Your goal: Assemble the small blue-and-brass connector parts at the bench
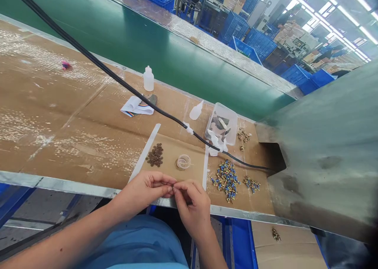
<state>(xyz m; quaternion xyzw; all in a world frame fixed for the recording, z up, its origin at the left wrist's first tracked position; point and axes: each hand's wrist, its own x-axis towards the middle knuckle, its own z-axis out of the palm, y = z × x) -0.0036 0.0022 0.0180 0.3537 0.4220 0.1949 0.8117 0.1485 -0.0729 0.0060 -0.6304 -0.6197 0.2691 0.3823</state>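
My left hand [152, 186] and my right hand [191, 202] meet at the front edge of the workbench, fingertips pinched close together. Whatever sits between them is too small and too covered to make out. Just beyond the hands stands a small clear cup [183, 162] with a thin stick in it. Left of the cup lies a pile of small brown discs [155, 155]. To the right of my right hand spreads a heap of small blue and brass-coloured parts [226, 179], with a smaller cluster of similar parts [251, 184] beside it.
A black cable [118, 78] crosses above the bench. Behind stand a white squeeze bottle [148, 80], a lying white bottle [196, 111] and a clear plastic box [233, 119] holding tools and tissue. A metal panel [321, 155] rises at right; a green conveyor belt [177, 52] runs behind.
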